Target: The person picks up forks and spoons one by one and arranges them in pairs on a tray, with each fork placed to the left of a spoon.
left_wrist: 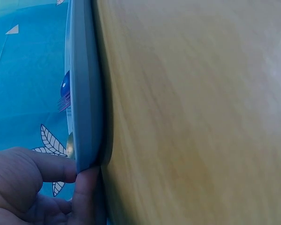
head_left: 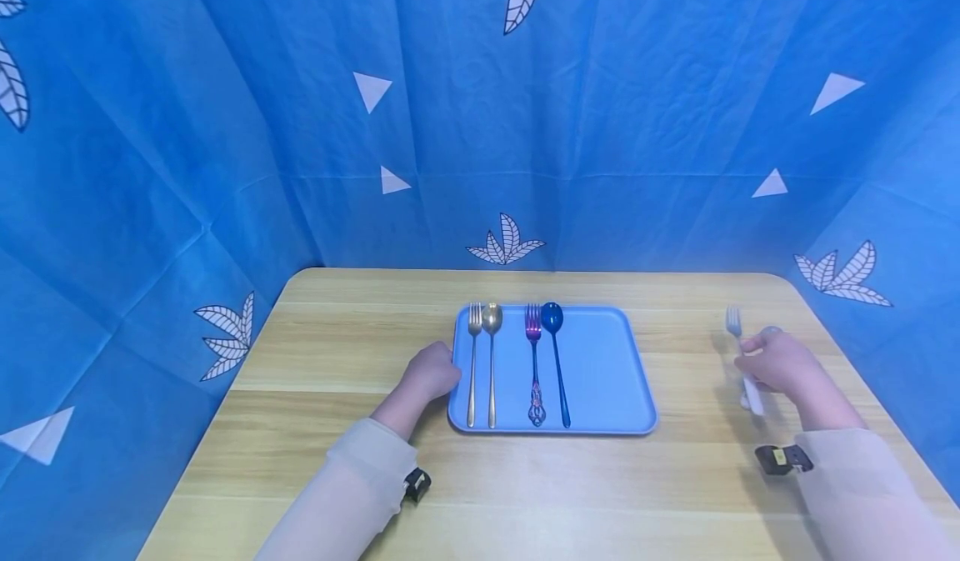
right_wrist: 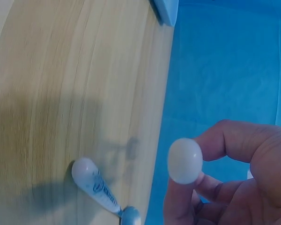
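My left hand grips the left rim of a light blue tray, thumb and finger pinching its edge in the left wrist view. On the tray lie a gold fork, a gold spoon, a purple fork with an ornate handle and a dark blue spoon. At the table's right side, my right hand holds a white-handled fork above the wood. The right wrist view shows its rounded handle end. Below it, a white-handled spoon with printed lettering lies on the table, partly hidden by the hand in the head view.
The wooden table has rounded far corners. Blue cloth with leaf and triangle prints hangs behind it and along both sides. A small black camera sits at the right wrist, another at the left.
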`<state>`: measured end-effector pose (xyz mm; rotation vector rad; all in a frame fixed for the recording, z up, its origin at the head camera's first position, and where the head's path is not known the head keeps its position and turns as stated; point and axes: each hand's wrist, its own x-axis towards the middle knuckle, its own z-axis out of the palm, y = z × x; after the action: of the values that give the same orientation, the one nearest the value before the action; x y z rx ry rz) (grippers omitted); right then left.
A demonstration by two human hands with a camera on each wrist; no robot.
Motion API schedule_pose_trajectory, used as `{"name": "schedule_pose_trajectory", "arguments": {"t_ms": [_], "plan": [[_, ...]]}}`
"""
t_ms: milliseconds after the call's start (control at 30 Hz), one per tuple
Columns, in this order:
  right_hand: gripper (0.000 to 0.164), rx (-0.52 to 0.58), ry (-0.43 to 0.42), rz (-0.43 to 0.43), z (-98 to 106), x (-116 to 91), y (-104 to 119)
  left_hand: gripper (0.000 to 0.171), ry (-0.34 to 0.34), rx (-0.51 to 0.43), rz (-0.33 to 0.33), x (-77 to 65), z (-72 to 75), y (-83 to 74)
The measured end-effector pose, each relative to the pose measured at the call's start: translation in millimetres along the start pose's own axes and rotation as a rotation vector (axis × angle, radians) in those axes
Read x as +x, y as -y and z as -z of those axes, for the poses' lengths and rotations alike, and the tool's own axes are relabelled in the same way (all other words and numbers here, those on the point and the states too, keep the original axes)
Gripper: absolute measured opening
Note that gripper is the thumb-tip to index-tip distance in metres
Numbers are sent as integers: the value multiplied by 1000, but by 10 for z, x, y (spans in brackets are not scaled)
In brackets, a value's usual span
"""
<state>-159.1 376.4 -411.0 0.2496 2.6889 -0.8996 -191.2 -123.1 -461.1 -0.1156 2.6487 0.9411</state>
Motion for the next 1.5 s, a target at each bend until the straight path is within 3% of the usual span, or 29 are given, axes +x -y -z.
{"name": "schedule_pose_trajectory", "arguments": {"t_ms": [267,1500], "plan": [[54,14,8,-25,-59,14,96,9,3,2,10,22,-10,17],[50,-14,4,22,-376,-14,396,12,-4,9,6,13,-17,7]]}}
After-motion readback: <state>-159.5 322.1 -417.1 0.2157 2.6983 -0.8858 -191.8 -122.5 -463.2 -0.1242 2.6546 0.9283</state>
